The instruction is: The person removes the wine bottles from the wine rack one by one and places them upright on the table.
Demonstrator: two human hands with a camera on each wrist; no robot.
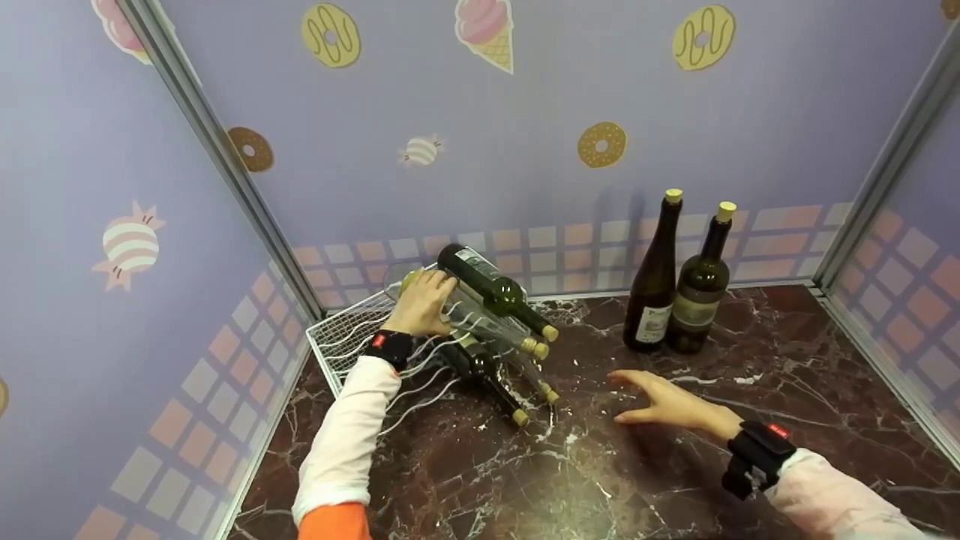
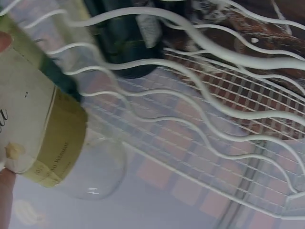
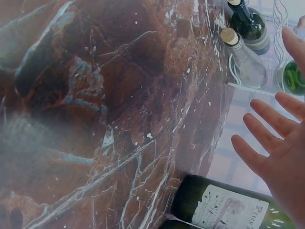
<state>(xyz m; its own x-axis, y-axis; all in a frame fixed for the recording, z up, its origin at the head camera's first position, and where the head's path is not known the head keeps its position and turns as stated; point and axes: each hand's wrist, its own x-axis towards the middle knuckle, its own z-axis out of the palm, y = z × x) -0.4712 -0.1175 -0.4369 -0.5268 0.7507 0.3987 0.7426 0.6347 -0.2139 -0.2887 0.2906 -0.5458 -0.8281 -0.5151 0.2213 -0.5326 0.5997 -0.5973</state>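
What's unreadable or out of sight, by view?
Head: most of the label on the held bottle, behind the left hand.
Head: fine print on standing bottles, too small.
Left wrist: start of that label's wording, cut off by left edge.
Right wrist: part of the right hand, cut off by right edge.

The left hand (image 1: 421,304) and right hand (image 1: 666,400) are bare. A broad black wristband (image 1: 391,347) with a small red tag (image 1: 379,340) wraps the left wrist; below it runs a wrinkled white sleeve (image 1: 349,427), which meets a bright orange section (image 1: 334,521) nearer the elbow. The right wrist wears a matching black strap (image 1: 763,444), also red-tagged, with a dark, blocky module (image 1: 739,480) at its side, above a loose, pale pinkish-white sleeve (image 1: 840,496).
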